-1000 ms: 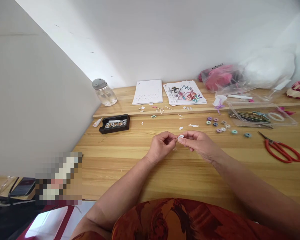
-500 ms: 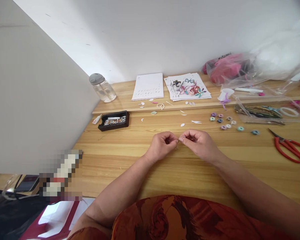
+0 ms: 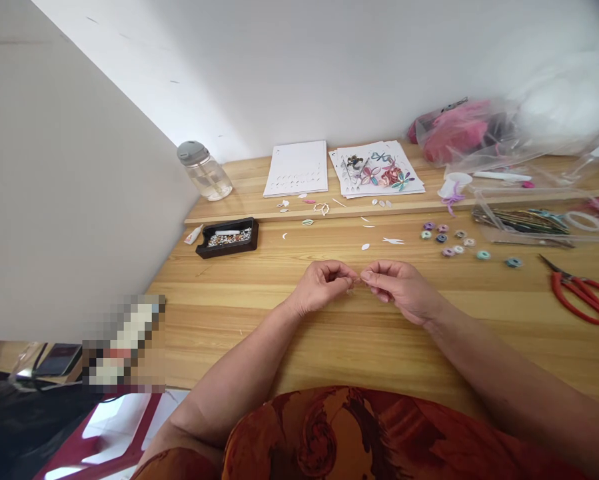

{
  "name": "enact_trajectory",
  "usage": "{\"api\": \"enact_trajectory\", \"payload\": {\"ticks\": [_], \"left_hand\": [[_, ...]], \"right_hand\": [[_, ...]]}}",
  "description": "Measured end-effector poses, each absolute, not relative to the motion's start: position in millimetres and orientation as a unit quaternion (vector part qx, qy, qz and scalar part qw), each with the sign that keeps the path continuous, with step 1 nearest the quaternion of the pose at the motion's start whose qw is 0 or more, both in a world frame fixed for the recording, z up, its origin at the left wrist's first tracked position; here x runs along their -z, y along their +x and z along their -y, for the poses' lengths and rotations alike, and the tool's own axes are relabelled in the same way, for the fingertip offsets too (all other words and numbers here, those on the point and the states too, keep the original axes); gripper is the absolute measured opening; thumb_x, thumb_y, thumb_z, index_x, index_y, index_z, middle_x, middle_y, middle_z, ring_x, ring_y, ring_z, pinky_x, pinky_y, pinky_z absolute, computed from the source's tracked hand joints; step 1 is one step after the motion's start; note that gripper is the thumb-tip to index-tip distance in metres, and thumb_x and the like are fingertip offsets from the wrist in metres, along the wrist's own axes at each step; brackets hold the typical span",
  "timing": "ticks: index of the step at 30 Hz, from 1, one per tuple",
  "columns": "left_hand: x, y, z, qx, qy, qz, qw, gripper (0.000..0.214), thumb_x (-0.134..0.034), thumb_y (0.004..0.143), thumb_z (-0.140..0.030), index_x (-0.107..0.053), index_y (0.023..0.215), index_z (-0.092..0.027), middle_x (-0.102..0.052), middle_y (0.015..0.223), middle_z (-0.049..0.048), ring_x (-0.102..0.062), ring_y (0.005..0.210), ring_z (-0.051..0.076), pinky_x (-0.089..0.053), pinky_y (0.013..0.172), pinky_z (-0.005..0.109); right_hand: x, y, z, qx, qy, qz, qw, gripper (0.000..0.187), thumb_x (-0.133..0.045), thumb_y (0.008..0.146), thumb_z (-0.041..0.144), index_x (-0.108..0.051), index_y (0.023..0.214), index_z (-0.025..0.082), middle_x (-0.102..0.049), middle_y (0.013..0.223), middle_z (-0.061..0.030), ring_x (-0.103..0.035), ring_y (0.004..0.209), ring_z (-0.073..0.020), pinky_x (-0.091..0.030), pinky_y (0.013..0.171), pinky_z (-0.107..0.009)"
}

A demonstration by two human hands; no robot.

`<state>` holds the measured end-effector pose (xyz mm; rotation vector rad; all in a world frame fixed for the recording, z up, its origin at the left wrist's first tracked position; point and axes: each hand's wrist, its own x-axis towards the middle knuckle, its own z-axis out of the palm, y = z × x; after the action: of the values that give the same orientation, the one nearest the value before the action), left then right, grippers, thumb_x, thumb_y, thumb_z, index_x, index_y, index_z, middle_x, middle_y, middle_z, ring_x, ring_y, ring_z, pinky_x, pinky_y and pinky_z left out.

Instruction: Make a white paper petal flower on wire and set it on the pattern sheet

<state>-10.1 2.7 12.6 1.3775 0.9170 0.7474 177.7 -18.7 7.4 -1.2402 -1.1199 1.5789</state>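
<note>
My left hand (image 3: 322, 285) and my right hand (image 3: 399, 287) meet fingertip to fingertip just above the middle of the wooden table (image 3: 369, 347). Both are closed in a pinch on a tiny white paper piece (image 3: 360, 277), which is almost hidden between the fingers. Small white paper shapes (image 3: 365, 247) lie on the table just beyond my hands. Several little coloured paper coils (image 3: 452, 243) sit to the right of them.
Red scissors (image 3: 582, 297) lie at the right edge. A black tray of beads (image 3: 228, 237) and a glue tube (image 3: 194, 235) sit at left, a clear jar (image 3: 202, 171) behind. Paper sheets (image 3: 296, 169), a flower-pattern sheet (image 3: 376, 176), a clear box of strips (image 3: 534, 220) and plastic bags (image 3: 479, 133) line the back.
My fingertips have closed more tightly together, so the white piece that showed between them a second ago is now nearly hidden. The view has shifted slightly; my hands stay in place.
</note>
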Motion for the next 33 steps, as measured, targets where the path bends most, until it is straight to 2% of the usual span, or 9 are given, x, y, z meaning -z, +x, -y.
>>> {"api": "enact_trajectory", "payload": {"ticks": [8, 16, 21, 25, 33], "left_hand": [[-9, -11, -3, -0.336, 0.595, -0.386, 0.620, 0.028, -0.072, 0.073, -0.037, -0.068, 0.080, -0.010, -0.061, 0.066, 0.0022, -0.047, 0.055, 0.006, -0.037, 0.055, 0.020], [-7, -8, -3, -0.347, 0.596, -0.407, 0.599, 0.034, -0.073, 0.071, -0.043, -0.065, 0.077, -0.010, -0.057, 0.061, 0.0005, -0.044, 0.053, 0.006, -0.033, 0.051, 0.019], [-3, -4, -3, -0.349, 0.570, -0.441, 0.599, 0.037, -0.074, 0.070, -0.047, -0.063, 0.076, -0.012, -0.056, 0.059, -0.0017, -0.042, 0.047, 0.005, -0.032, 0.047, 0.019], [0, -3, -3, -0.367, 0.535, -0.446, 0.616, 0.040, -0.076, 0.068, -0.049, -0.061, 0.074, -0.013, -0.054, 0.055, -0.0031, -0.040, 0.042, 0.004, -0.030, 0.041, 0.019], [2, -3, -3, -0.378, 0.471, -0.432, 0.669, 0.037, -0.079, 0.066, -0.043, -0.063, 0.076, -0.011, -0.057, 0.059, -0.0005, -0.046, 0.047, 0.005, -0.034, 0.043, 0.018]], "right_hand": [[-12, 178, 19, -0.682, -0.477, 0.413, 0.368, 0.037, -0.081, 0.060, 0.044, -0.057, 0.065, 0.016, -0.047, 0.057, 0.0025, -0.035, 0.051, -0.0068, -0.021, 0.045, -0.022], [-11, 178, 19, -0.678, -0.473, 0.425, 0.369, 0.036, -0.080, 0.063, 0.044, -0.058, 0.067, 0.016, -0.046, 0.057, 0.0024, -0.035, 0.052, -0.0071, -0.023, 0.044, -0.022], [-8, 175, 20, -0.627, -0.498, 0.445, 0.401, 0.038, -0.079, 0.063, 0.047, -0.058, 0.071, 0.017, -0.046, 0.059, 0.0027, -0.036, 0.053, -0.0077, -0.025, 0.045, -0.022], [-5, 174, 20, -0.554, -0.524, 0.492, 0.420, 0.037, -0.074, 0.069, 0.051, -0.058, 0.072, 0.018, -0.045, 0.058, 0.0034, -0.034, 0.051, -0.0077, -0.027, 0.046, -0.023], [-5, 173, 22, -0.428, -0.544, 0.577, 0.433, 0.028, -0.065, 0.079, 0.045, -0.060, 0.073, 0.018, -0.057, 0.069, -0.0012, -0.047, 0.063, -0.0127, -0.038, 0.058, -0.026]]}}
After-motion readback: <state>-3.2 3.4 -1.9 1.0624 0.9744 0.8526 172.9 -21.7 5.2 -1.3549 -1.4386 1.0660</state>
